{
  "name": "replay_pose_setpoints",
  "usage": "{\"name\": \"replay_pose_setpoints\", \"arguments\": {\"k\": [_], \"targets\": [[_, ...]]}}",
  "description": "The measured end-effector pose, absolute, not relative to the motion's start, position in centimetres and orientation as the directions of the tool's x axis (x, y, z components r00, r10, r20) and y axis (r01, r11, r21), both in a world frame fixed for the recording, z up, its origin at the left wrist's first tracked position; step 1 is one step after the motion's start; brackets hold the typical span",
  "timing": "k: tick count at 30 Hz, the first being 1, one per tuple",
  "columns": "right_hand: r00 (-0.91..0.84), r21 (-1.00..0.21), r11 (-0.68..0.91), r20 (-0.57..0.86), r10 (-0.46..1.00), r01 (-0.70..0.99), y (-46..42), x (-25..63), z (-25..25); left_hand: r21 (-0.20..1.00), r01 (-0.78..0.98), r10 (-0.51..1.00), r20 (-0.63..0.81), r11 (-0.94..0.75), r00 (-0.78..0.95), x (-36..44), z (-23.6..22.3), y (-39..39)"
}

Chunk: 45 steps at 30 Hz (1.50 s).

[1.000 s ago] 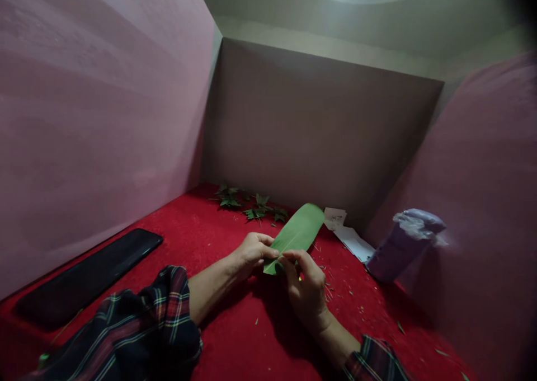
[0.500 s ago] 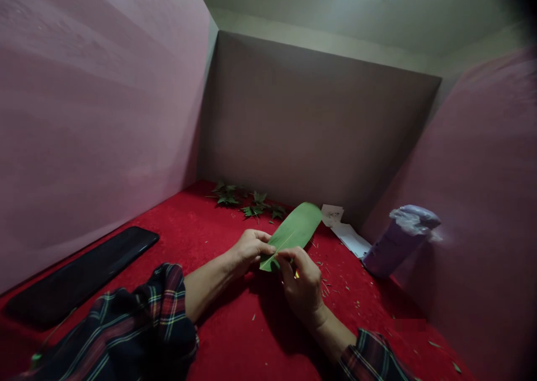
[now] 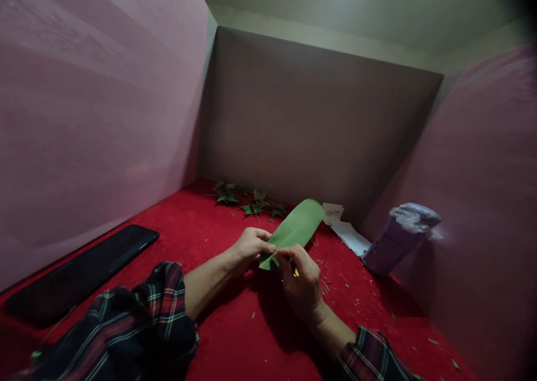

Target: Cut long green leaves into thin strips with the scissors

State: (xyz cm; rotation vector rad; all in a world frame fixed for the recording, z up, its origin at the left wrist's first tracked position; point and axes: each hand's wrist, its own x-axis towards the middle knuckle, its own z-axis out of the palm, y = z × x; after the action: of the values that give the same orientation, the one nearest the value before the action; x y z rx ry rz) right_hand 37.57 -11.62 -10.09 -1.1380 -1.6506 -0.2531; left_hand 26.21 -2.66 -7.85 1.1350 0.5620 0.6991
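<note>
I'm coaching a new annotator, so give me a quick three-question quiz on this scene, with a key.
1. True or false: the left hand grips the long green leaf between thumb and fingers.
2. Which thing lies beside the pink wall on the left?
A) the purple package
B) the flat black slab
C) the white papers
3. Fill in: the fingertips of the right hand are at the ____ (near/far) end of the leaf.

Key: 1 true; 2 B; 3 near.
</note>
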Motion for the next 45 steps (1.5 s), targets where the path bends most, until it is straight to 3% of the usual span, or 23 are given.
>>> {"name": "replay_pose_setpoints", "arguments": {"k": [10,20,45], "targets": [[-0.009,-0.317,0.52,0.848,0.53,0.793,-11.7,37.5,-9.9,0.962,-0.156,0.757,-0.071,0.223,0.649,26.1,-7.2,-3.0],[-0.03,-0.315,0.511,0.83,0.558,0.8,-11.7,37.5,-9.9,0.978,-0.178,0.774,0.033,0.104,0.633,26.6,-8.4,-2.2],[-0.025,-0.323,0.501,0.821,0.57,0.803,-11.5,37.4,-10.0,0.985,-0.159,0.799,0.048,0.06,0.6,26.7,-7.9,-2.7]]}}
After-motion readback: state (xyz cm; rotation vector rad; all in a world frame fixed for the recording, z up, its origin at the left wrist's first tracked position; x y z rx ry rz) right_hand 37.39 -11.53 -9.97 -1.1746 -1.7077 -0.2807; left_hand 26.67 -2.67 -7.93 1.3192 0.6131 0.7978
